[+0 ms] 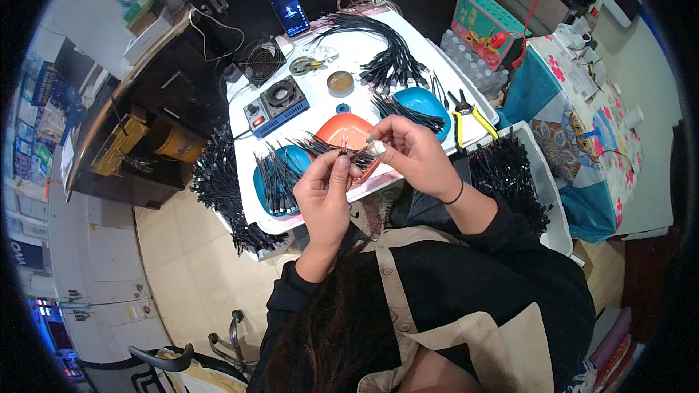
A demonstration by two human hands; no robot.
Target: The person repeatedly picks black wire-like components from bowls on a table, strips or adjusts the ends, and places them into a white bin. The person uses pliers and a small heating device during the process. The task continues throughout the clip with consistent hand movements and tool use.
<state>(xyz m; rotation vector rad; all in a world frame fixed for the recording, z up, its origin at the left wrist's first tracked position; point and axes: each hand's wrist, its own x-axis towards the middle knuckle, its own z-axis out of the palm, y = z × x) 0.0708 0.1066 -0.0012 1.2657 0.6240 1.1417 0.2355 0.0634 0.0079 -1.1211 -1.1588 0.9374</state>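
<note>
My left hand [325,193] is raised over the near edge of the white table, thumb and fingers closed on a thin black cable whose reddish wire ends [344,144] stick up. Close beside it, my right hand [416,156] pinches with thumb and fingertips; what it holds is too small to make out. Something white [376,148] sits at its fingertips. Behind and below the hands lies an orange tray [341,126] with black cables. A blue tray [261,191] of cables stands to the left, and another blue tray [426,99] with cables to the right.
A small heating device [282,118] with a round black top stands back left, near a round tin [340,83] and a propped phone [290,12]. Yellow-handled wire strippers [472,120] lie at right. Cable heaps [226,182] flank the table; a bundle [393,54] lies at the back.
</note>
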